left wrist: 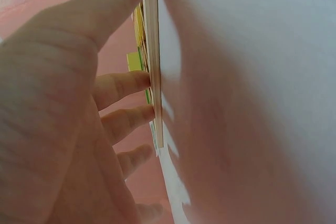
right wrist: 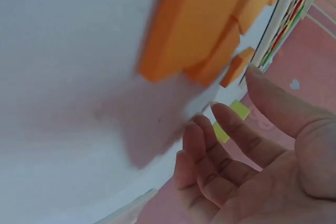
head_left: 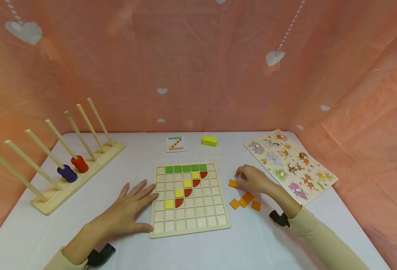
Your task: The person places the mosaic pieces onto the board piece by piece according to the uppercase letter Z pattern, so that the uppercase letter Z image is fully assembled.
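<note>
A wooden grid board [head_left: 202, 212] lies on the white table, with a row of green squares [head_left: 186, 168] along its far side. A diagonal of yellow squares [head_left: 179, 193] crosses it, each with a red quarter circle [head_left: 187, 192] on its right. My left hand [head_left: 124, 212] rests at the board's left edge, fingers spread, thumb by the near corner. Right of the board, my right hand [head_left: 255, 179] is over the table, its thumb tip right at an orange square tile [head_left: 232, 183]. Thumb and fingers stand apart in the right wrist view. Several more orange tiles [head_left: 256, 205] lie nearer me.
Behind the board are a small pattern card [head_left: 176, 144] and a yellow block [head_left: 209, 140]. A wooden peg stand [head_left: 83, 176] with purple and red rings stands left. An animal peg puzzle [head_left: 291, 165] lies at right. A peach curtain [head_left: 198, 67] hangs behind.
</note>
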Available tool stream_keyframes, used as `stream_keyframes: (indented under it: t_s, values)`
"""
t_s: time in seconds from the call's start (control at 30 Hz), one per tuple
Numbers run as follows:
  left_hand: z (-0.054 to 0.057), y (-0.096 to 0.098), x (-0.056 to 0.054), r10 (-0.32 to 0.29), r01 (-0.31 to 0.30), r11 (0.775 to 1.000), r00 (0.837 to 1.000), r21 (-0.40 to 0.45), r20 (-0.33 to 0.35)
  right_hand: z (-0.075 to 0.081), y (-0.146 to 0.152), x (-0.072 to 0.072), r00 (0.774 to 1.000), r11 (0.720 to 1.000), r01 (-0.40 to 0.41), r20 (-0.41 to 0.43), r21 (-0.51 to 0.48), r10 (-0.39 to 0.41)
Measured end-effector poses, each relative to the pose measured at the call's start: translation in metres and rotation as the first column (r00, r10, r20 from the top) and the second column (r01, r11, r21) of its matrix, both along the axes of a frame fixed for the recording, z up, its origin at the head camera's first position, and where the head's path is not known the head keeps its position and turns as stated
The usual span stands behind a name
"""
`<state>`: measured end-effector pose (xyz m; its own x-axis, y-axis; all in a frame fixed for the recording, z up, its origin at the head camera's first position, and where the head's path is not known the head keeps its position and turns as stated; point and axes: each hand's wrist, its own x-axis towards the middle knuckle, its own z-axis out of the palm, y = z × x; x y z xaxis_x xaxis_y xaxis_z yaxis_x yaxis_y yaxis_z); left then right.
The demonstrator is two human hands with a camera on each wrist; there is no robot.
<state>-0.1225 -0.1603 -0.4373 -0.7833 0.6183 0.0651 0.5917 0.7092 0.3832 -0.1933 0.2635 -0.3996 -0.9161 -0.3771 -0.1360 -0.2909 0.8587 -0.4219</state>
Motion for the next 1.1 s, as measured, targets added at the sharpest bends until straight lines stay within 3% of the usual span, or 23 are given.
stream_keyframes:
  t_s: [0.13, 0.4, 0.6, 0.77, 0.87, 1.1]
  values:
    - [0.000, 0.000, 0.000, -0.005, 0.005, 1.000, 1.000, 0.007, 0.004, -0.004, -0.002, 0.003, 1.000, 0.999, -0.017, -0.014, -0.038, 0.017]
    - [0.000, 0.000, 0.000, -0.004, 0.004, 1.000, 1.000, 0.006, -0.006, -0.007, -0.017, 0.003, 0.999, 0.998, -0.017, -0.036, 0.053, 0.019]
    - [-0.001, 0.000, 0.001, -0.003, 0.003, 1.000, 1.000, 0.009, -0.005, -0.008, -0.019, 0.004, 1.000, 0.999, 0.027, -0.002, -0.017, -0.027]
    - [-0.001, 0.000, 0.001, -0.001, 0.001, 1.000, 1.000, 0.014, 0.006, -0.010, -0.015, 0.001, 1.000, 0.992, -0.009, -0.005, -0.123, 0.009]
    - [-0.001, 0.000, 0.001, -0.003, 0.003, 1.000, 1.000, 0.018, 0.005, -0.010, -0.015, -0.001, 0.998, 0.968, -0.060, -0.004, -0.245, 0.061]
    - [-0.001, 0.000, 0.000, -0.003, 0.003, 1.000, 1.000, 0.013, -0.002, -0.004, -0.049, 0.001, 0.985, 0.862, -0.119, 0.054, -0.492, 0.166]
